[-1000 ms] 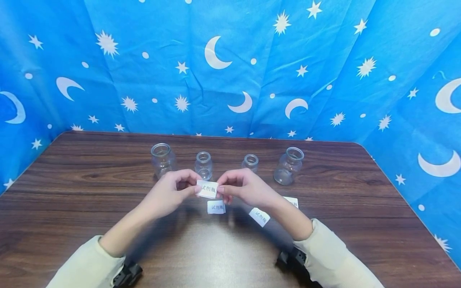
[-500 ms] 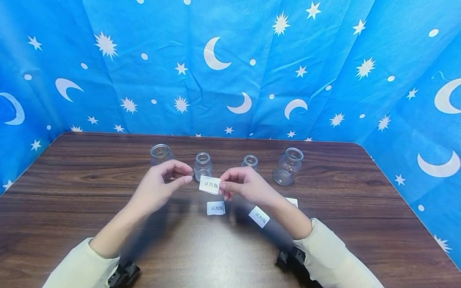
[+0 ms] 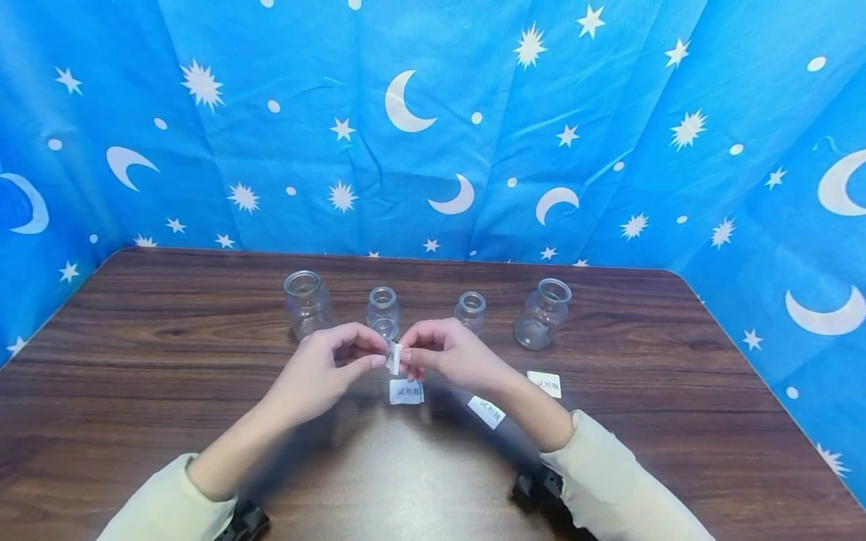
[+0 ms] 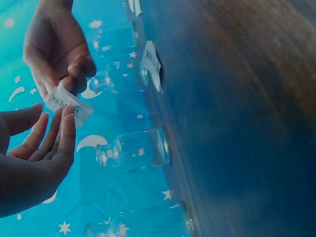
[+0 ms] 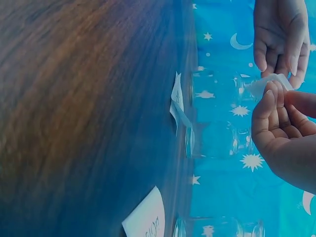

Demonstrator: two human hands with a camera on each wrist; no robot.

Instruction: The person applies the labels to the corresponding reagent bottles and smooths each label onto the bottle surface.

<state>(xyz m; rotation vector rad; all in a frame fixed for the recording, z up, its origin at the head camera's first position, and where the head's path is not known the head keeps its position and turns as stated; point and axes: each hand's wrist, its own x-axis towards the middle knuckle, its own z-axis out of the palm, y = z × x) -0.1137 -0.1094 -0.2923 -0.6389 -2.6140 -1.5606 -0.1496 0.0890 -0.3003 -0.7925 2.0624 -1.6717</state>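
Observation:
A white paper label [image 3: 395, 359] with printed characters is held up above the table, turned nearly edge-on in the head view. My right hand [image 3: 455, 357] pinches it between thumb and fingers. My left hand [image 3: 329, 372] is at its other side; in the left wrist view, fingertips touch the label [image 4: 66, 104] while the thumb stands apart from them. Beneath the hands lies another printed label [image 3: 406, 391]. Two more, a tilted label [image 3: 487, 412] and a label [image 3: 544, 385], lie by the right forearm, which partly covers the tilted one.
Behind the hands stand two larger glass jars, a left jar [image 3: 306, 304] and a right jar [image 3: 543, 314]. Between them are two smaller bottles, a left bottle [image 3: 383, 312] and a right bottle [image 3: 470, 312]. A blue curtain [image 3: 325, 150] hangs behind the wooden table [image 3: 169, 323].
The left hand drew back from the label, then returned to it. In the right hand, the label has turned from facing the head camera to nearly edge-on.

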